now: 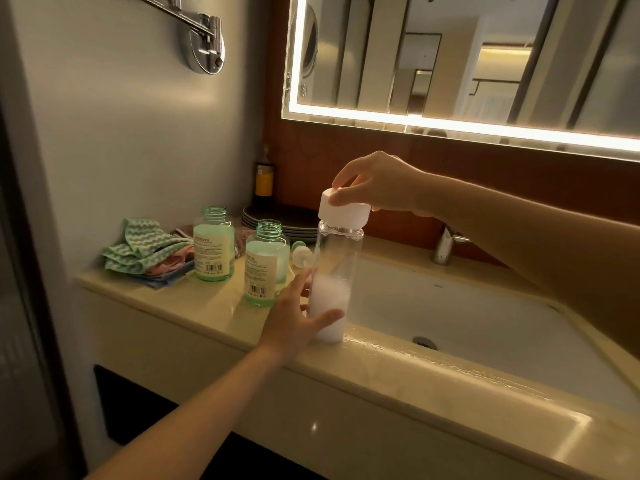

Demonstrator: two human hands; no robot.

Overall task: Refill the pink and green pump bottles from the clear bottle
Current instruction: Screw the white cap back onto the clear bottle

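Plainly, both of my hands were on the clear bottle (pixel 337 258), which stood upright on the table (pixel 207 306) at the near left rim of the sink (pixel 450 306). Its long axis ran straight up and down, and white liquid filled only its lower part. My left grip (pixel 294 320) clasped the base, thumb across the front and fingers reaching behind. My right grip (pixel 377 185) came from above and was clenched round the white cap (pixel 344 211), fingertips curled over its top edge. Whether the cap was seated tight or already loose on the neck I could not tell.

What the coming move turned on, I judged, was this: the two pump bottles stood to the left of the clear one, on my left hand's side and well away from my right. The nearer pump bottle (pixel 266 265) stood just beside my left fingers; the farther pump bottle (pixel 213 247) sat behind it and further left. Both were upright with open mouths, pumps off, and both looked greenish in that light, so I could not pick out the pink one. A pump head (pixel 300 252) lay on the table behind the clear bottle. Any pour would have to tip leftward, toward those necks.
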